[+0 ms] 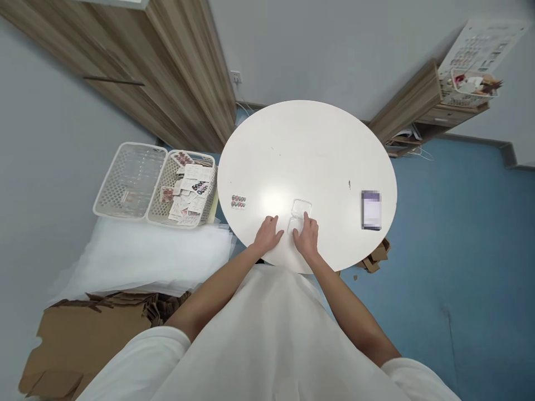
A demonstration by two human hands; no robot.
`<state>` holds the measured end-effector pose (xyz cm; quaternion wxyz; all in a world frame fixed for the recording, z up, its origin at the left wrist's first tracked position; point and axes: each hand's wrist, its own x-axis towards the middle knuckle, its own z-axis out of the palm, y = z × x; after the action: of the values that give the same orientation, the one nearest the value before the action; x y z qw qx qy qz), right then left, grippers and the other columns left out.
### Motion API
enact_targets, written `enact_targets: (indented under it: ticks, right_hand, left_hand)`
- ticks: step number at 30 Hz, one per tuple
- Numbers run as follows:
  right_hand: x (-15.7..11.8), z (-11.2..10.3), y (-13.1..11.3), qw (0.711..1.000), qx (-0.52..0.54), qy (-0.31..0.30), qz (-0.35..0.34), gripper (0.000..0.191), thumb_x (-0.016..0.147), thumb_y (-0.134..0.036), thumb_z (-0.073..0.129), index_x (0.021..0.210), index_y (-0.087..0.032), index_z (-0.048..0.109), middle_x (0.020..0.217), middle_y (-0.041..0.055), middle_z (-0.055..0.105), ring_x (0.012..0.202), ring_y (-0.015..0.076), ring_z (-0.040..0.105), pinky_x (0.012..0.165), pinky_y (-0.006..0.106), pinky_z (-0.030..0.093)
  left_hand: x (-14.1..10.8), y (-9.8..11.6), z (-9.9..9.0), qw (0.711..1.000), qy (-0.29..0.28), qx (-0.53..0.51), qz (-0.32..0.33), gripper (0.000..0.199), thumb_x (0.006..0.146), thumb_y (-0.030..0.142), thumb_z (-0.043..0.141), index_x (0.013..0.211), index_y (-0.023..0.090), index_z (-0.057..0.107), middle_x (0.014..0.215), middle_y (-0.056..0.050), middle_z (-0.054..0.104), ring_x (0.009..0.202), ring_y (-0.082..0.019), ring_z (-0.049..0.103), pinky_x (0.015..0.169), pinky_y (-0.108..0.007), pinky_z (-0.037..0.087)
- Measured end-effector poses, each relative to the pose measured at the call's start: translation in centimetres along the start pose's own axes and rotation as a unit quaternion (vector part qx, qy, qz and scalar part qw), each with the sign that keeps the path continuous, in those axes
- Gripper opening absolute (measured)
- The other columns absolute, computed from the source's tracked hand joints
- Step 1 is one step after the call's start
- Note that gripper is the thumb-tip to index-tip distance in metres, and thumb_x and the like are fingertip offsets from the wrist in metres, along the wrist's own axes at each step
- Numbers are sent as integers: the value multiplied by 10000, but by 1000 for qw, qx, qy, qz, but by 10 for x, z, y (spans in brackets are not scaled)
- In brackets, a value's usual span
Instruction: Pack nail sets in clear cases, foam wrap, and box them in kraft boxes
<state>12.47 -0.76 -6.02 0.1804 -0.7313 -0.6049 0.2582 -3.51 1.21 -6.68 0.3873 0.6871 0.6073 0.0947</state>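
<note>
- Two bare hands in my head view, both palm down over the near part of a round white tabletop [301, 139].
- Left hand [268, 235]: thumb and forefinger spread apart, other fingers loosely bent; I see nothing in its grasp. Thumb tip points at the clear case, just beside it.
- Right hand [308, 235]: half open, forefinger reaching onto the clear case [301, 208], thumb at its nearer part. Whether it grips or only touches, I cannot tell.
- Clear case lies in front of the hands, two transparent parts one beyond the other; I cannot make out a hinge.
- Card of small coloured pieces [238, 201], two rows, near the tabletop's left edge.
- Pixelated rectangular thing [371, 210] near the right edge.
- Off to the left, white basket [159, 209] with many printed cards [190, 192].
</note>
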Motion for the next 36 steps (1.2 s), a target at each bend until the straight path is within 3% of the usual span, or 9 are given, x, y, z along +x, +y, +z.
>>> enact_targets:
  ticks: [5,8,11,15,19,25,29,36]
  right_hand:
    - [39,28,-69,986,-18,-85,-140,563,801,-299,455,1335,-215,301,1214,147,408,1121,321,365,916,484,330]
    - [64,57,-103,970,-50,-131,-198,584,800,-331,482,1336,-188,299,1321,150,351,1211,326,299,960,472,291]
    - [84,86,-127,957,-79,-148,-235,596,820,-346,466,1353,-171,264,1421,140,235,1306,316,169,1010,473,218]
    - [96,114,-144,947,-113,-163,-253,566,866,-407,366,1371,-195,224,1471,108,133,1348,291,50,1036,506,124]
    - [99,126,-146,942,-155,-178,-238,569,877,-454,304,1374,-190,221,1474,122,122,1350,289,40,1032,520,115]
    - [105,123,-139,937,-159,-144,-274,508,872,-446,336,1288,-156,368,1401,154,278,1305,299,181,1005,473,206]
    - [109,120,-136,943,-142,-132,-271,399,855,-453,391,1108,-171,517,1208,149,463,1150,271,369,939,408,295]
    - [110,116,-139,952,-145,-131,-237,425,800,-450,503,1160,-225,488,1160,116,458,1042,273,389,858,395,318]
  left_hand:
    - [3,-59,-68,989,140,44,-6,471,797,330,488,1233,166,417,1172,-143,418,1125,-300,386,957,-414,310]
    - [14,-87,-102,982,152,104,-45,502,784,301,504,1250,146,399,1251,-169,378,1156,-338,347,936,-453,315]
    - [31,-103,-120,976,141,160,-40,498,810,281,467,1276,134,367,1337,-171,326,1190,-346,312,932,-460,312]
    - [47,-114,-124,975,98,200,-13,523,856,308,391,1341,149,275,1423,-142,236,1216,-332,292,917,-453,332]
    - [52,-125,-122,971,59,230,-18,489,877,314,339,1346,192,280,1436,-107,229,1212,-310,305,897,-430,356]
    - [54,-133,-120,974,89,207,28,437,864,303,370,1288,199,376,1368,-126,313,1177,-302,329,889,-418,347]
    - [54,-136,-125,981,63,171,69,404,838,244,386,1238,228,435,1253,-103,405,1098,-265,390,891,-401,334]
    - [54,-143,-137,987,11,140,76,556,737,377,531,1259,231,407,1198,-101,392,1056,-286,396,833,-404,336]
